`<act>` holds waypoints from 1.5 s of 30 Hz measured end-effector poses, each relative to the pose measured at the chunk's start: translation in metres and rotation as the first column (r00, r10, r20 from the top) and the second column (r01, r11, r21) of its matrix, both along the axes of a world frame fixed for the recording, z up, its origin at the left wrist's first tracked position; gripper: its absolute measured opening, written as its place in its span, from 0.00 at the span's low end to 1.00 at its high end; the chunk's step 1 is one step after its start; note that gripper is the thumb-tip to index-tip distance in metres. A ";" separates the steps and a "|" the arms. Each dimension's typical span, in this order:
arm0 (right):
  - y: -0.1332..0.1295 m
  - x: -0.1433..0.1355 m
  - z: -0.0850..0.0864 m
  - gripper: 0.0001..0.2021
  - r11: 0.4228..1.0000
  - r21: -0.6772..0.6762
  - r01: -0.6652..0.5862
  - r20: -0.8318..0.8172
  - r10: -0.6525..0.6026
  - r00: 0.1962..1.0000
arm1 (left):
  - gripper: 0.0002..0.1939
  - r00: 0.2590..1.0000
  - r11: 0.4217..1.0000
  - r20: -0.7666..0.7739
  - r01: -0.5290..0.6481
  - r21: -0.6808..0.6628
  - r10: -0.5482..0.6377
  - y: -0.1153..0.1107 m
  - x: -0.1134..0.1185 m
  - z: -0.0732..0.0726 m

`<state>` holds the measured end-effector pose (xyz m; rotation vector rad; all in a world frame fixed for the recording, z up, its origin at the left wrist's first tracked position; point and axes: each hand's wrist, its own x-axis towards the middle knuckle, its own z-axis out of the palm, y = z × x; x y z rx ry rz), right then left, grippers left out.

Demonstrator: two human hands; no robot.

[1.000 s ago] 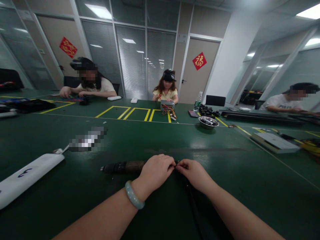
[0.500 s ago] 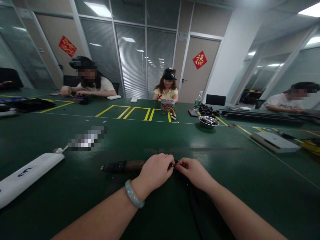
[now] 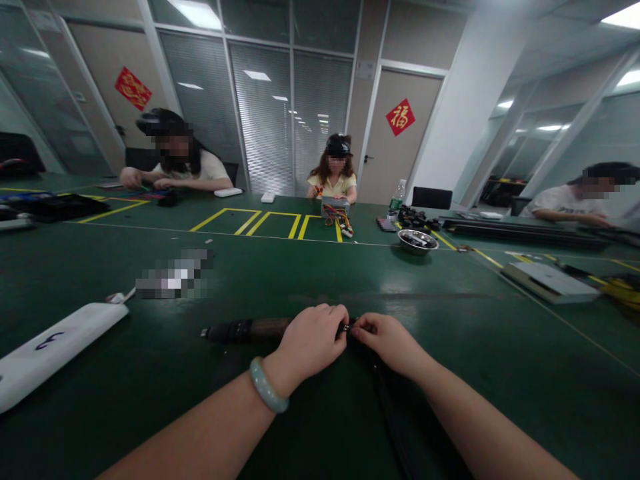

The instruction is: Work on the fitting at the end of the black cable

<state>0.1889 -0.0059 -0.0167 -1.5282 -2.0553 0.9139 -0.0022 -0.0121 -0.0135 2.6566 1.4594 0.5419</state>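
A dark rod-shaped tool (image 3: 270, 329) lies on the green table, with ribbed black sections, a brownish middle and a small metal tip at its left end. My left hand (image 3: 314, 338) closes over its right part, hiding that stretch. Between both hands' fingertips shows a small shiny metal piece (image 3: 346, 328), too small to name. Thumb and fingers of my right hand (image 3: 383, 339) pinch at it from the right. Below that hand, a long black strap or hose (image 3: 384, 393) runs down toward me; where it joins the tool is hidden.
A white elongated case (image 3: 60, 350) marked with a figure lies at left. A metal bowl (image 3: 418, 243) with small parts and a flat white box (image 3: 549, 282) are on the right. Across the table sit several people; a bottle (image 3: 397, 197) stands near dark parts.
My hands stay almost in place, with only slight finger movement at the small metal piece. The view has shifted very slightly.
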 end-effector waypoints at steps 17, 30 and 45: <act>0.000 0.001 0.001 0.09 1.000 0.028 0.008 0.019 -0.009 1.000 | 0.05 1.000 1.000 0.023 0.017 0.015 -0.017 0.000 -0.002 0.000; 0.002 0.002 -0.003 0.08 1.000 0.021 0.001 0.015 -0.002 1.000 | 0.05 1.000 1.000 -0.013 0.019 0.000 -0.019 0.000 0.000 0.002; 0.000 0.002 -0.002 0.08 1.000 0.027 0.012 0.035 -0.013 0.999 | 0.05 0.998 0.998 0.025 0.057 0.025 -0.057 0.001 0.000 0.001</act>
